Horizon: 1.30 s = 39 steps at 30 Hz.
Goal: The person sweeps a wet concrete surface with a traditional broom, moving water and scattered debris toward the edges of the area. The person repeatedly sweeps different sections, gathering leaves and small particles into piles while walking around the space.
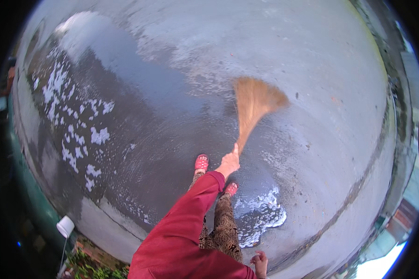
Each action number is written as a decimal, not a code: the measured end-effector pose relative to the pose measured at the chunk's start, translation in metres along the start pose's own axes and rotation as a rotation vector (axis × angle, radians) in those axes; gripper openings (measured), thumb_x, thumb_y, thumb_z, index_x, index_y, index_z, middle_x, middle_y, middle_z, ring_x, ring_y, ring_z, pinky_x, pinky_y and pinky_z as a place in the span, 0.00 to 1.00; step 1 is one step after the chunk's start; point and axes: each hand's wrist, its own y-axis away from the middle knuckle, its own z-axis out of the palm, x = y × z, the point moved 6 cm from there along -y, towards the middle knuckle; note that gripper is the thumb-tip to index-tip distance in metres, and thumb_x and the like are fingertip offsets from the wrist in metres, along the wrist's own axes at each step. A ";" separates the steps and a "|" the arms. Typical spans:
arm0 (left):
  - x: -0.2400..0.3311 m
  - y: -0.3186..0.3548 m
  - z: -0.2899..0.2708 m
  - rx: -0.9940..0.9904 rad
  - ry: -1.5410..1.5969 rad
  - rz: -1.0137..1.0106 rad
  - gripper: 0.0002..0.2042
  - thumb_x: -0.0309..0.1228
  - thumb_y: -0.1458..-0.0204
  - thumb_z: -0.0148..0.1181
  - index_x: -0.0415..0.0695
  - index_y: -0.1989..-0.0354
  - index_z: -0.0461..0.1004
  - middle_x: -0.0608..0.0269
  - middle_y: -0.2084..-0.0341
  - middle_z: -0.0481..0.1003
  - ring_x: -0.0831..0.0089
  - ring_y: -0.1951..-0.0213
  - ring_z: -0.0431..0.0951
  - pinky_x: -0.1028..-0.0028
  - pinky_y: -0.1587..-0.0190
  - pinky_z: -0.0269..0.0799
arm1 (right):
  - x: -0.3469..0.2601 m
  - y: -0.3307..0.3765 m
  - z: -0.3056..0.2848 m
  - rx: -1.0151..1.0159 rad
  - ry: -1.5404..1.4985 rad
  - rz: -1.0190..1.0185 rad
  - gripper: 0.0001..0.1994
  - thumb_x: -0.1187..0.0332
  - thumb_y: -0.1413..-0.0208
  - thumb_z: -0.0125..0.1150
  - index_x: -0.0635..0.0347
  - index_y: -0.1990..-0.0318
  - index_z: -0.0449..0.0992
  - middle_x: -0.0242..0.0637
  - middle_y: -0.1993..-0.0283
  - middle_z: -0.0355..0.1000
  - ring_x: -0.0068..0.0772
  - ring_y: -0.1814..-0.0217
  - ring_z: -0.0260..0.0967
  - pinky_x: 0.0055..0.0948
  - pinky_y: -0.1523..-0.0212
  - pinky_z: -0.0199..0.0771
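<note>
My left hand (230,162), at the end of a red sleeve (184,223), is closed round the handle end of a straw broom (251,100). The broom points away from me, its tan bristles fanned out over the wet concrete and slightly blurred. Only the narrow bound part shows above my fist; my fingers cover the grip. Low in the view, to the right of my legs, my right hand (260,262) hangs by my side. Its fingers are loosely bent, the thumb is apart, and nothing shows in it.
Dark water covers the concrete floor (340,153), with white foam (97,136) at left and more foam (265,209) beside my feet. I wear red sandals (201,162). A white container (65,226) and green plants (91,265) are at lower left. A groove crosses the right side.
</note>
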 end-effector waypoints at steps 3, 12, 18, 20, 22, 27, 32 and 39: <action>0.052 0.004 0.041 -0.161 -0.083 0.158 0.46 0.29 0.61 0.59 0.45 0.34 0.35 0.44 0.58 0.72 0.55 0.57 0.74 0.63 0.56 0.71 | -0.063 -0.010 0.015 0.047 0.036 -0.155 0.13 0.77 0.51 0.44 0.62 0.57 0.68 0.32 0.80 0.66 0.22 0.78 0.65 0.22 0.76 0.68; 0.078 0.115 0.006 -0.645 0.614 0.189 0.42 0.27 0.64 0.58 0.45 0.36 0.44 0.63 0.76 0.69 0.77 0.81 0.68 0.76 0.82 0.66 | -0.121 -0.063 -0.001 0.034 -0.106 -0.461 0.13 0.79 0.50 0.43 0.62 0.56 0.66 0.29 0.79 0.64 0.19 0.78 0.62 0.20 0.75 0.66; 0.043 0.210 -0.137 -0.047 0.853 -0.105 0.43 0.17 0.63 0.53 0.56 0.35 0.42 0.57 0.76 0.69 0.70 0.81 0.73 0.72 0.81 0.72 | -0.079 -0.128 -0.021 -0.018 -0.257 -0.230 0.12 0.77 0.50 0.45 0.60 0.58 0.69 0.32 0.79 0.67 0.21 0.79 0.66 0.22 0.79 0.68; 0.004 0.174 -0.170 0.098 0.918 -0.127 0.44 0.17 0.62 0.52 0.59 0.35 0.40 0.58 0.81 0.68 0.71 0.86 0.69 0.72 0.85 0.69 | -0.060 -0.144 -0.035 -0.035 -0.336 -0.166 0.11 0.77 0.51 0.46 0.59 0.60 0.69 0.33 0.81 0.67 0.20 0.82 0.65 0.21 0.82 0.66; -0.013 0.114 -0.211 0.231 0.970 -0.067 0.11 0.20 0.60 0.51 0.41 0.66 0.64 0.67 0.88 0.62 0.76 0.89 0.63 0.76 0.87 0.64 | -0.041 -0.158 -0.053 0.007 -0.348 -0.150 0.11 0.77 0.52 0.46 0.60 0.60 0.69 0.32 0.81 0.67 0.21 0.83 0.64 0.22 0.83 0.65; 0.024 -0.066 -0.236 0.260 1.175 -0.154 0.05 0.25 0.58 0.51 0.43 0.81 0.62 0.67 0.89 0.62 0.76 0.88 0.64 0.77 0.86 0.63 | 0.012 -0.176 -0.101 0.015 -0.498 0.045 0.11 0.78 0.53 0.46 0.58 0.61 0.69 0.32 0.79 0.66 0.24 0.80 0.65 0.24 0.79 0.70; 0.146 -0.116 -0.070 0.346 0.572 -0.101 0.42 0.22 0.57 0.52 0.42 0.37 0.29 0.59 0.83 0.70 0.70 0.85 0.71 0.69 0.82 0.70 | 0.029 -0.175 -0.142 0.182 -0.752 0.148 0.13 0.76 0.54 0.46 0.57 0.58 0.67 0.31 0.80 0.64 0.24 0.80 0.64 0.24 0.78 0.69; 0.281 0.038 0.229 -0.382 -0.300 -0.058 0.47 0.29 0.59 0.53 0.49 0.36 0.24 0.39 0.70 0.73 0.51 0.69 0.77 0.63 0.65 0.73 | -0.064 -0.236 -0.110 0.138 -1.156 0.201 0.24 0.48 0.45 0.49 0.54 0.48 0.64 0.34 0.67 0.70 0.26 0.69 0.67 0.30 0.67 0.69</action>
